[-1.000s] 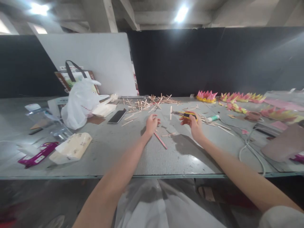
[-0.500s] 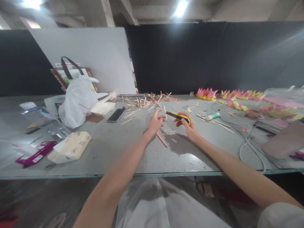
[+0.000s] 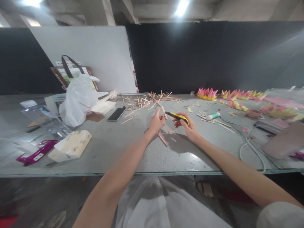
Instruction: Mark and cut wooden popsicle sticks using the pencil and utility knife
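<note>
My left hand [image 3: 157,122] is closed on a short flat wooden stick [image 3: 163,110], which slants up from the fingertips. My right hand [image 3: 187,123] grips a yellow and black utility knife [image 3: 178,117], its tip pointing left and touching or very near the stick. Below my hands a pink pencil-like rod [image 3: 162,140] lies on the grey table, beside a few loose wooden sticks [image 3: 169,132]. Behind my hands spreads a heap of wooden sticks [image 3: 156,99], some joined in crosses.
On the left are a phone [image 3: 116,114], a white plastic bag [image 3: 76,98], a water bottle [image 3: 45,118] and a tissue pack [image 3: 71,145]. To the right lie a glue stick [image 3: 212,116], a white cable [image 3: 243,148] and pink-yellow paper flowers [image 3: 207,94].
The wooden stick in my left hand has tilted to the left. The knife in my right hand has shifted slightly left with its tip at the stick.
</note>
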Demonstrator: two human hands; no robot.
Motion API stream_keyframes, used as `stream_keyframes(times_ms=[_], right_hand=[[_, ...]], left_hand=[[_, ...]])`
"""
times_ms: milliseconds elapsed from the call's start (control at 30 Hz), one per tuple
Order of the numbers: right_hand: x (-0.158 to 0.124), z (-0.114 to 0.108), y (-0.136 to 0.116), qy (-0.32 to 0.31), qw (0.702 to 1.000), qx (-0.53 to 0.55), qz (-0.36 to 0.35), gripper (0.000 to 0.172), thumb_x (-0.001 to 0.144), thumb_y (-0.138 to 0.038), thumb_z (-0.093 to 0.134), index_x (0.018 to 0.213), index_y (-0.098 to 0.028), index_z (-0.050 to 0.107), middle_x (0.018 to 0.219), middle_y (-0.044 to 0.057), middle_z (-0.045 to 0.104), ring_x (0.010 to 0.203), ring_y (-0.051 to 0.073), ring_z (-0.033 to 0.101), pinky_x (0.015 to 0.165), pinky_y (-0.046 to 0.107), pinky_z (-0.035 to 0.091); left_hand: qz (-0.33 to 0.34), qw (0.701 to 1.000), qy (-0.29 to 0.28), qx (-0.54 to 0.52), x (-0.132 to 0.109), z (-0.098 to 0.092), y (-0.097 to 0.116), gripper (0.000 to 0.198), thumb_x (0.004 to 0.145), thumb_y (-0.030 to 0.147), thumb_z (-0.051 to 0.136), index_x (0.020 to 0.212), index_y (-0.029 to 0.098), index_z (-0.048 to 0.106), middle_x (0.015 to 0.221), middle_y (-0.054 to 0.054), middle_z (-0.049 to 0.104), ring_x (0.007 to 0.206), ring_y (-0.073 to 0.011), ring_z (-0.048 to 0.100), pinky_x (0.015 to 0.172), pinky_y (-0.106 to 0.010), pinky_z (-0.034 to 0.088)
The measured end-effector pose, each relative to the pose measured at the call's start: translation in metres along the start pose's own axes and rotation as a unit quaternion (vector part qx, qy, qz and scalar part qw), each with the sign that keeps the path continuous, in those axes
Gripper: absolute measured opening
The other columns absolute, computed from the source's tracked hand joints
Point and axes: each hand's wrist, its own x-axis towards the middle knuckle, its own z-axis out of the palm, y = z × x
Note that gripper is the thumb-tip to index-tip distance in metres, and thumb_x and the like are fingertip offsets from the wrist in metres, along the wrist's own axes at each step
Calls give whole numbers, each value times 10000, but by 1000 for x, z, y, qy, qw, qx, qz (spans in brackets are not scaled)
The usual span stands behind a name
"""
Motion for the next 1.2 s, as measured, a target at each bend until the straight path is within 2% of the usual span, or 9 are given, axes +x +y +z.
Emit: stream_keyframes(times_ms=[200, 300, 500, 633, 767, 967, 1200], right_hand=[[-2, -2, 2, -33, 999, -10, -3, 435, 1027, -550, 570, 1357, -268, 553, 1163, 95, 743, 898, 195, 722, 837, 374, 602], [-2, -2, 2, -39, 999, -34, -2, 434, 1030, -545, 563, 1364, -270, 535, 1159, 84, 744, 865, 180, 705, 835, 363, 593], [-2, 1, 1, -41, 996, -77, -6, 392, 1036, -513, 569, 1338, -265, 532, 1054, 41, 734, 741, 139, 637, 768, 310, 549], [-2, 2, 3, -40, 994, -102, 0, 399, 1040, -518, 552, 1341, -258, 529, 986, 29, 738, 685, 133, 608, 727, 293, 530], [-2, 2, 4, -44, 983, -175, 8, 380, 1041, -480, 537, 1349, -257, 531, 916, 16, 741, 644, 139, 592, 664, 270, 493], [-3, 4, -4, -37, 959, -282, -3, 334, 1001, -416, 565, 1306, -279, 574, 724, -40, 610, 590, 164, 547, 627, 267, 431], [-6, 5, -1, -60, 948, -312, 4, 352, 1018, -412, 526, 1345, -284, 536, 692, -42, 576, 552, 188, 555, 606, 274, 427]], left_hand=[[4, 1000, 11, -11, 0, 0, -1, 584, 844, 128, 662, 1406, 214, 533, 832, -15, 757, 750, -170, 727, 708, -266, 549], [16, 999, 22, -18, 0, -2, -1, 575, 838, 159, 695, 1387, 229, 538, 807, 0, 746, 758, -164, 724, 741, -268, 548], [30, 999, 25, -8, 2, -4, -2, 541, 848, 141, 691, 1355, 226, 522, 786, 6, 736, 754, -159, 725, 765, -279, 550], [52, 997, 50, -4, 3, -7, -2, 503, 863, 146, 687, 1329, 228, 516, 837, -14, 758, 777, -165, 740, 769, -284, 560], [64, 996, 61, -15, 3, -9, -1, 474, 864, 162, 693, 1300, 235, 520, 782, 9, 736, 736, -159, 727, 760, -280, 556], [46, 996, 76, -24, 6, -10, -1, 484, 829, 108, 703, 1257, 239, 521, 783, 8, 731, 720, -164, 719, 761, -283, 553], [34, 995, 91, 10, 7, -13, 1, 573, 818, 132, 754, 1343, 257, 563, 822, -10, 768, 800, -204, 754, 833, -325, 571]])
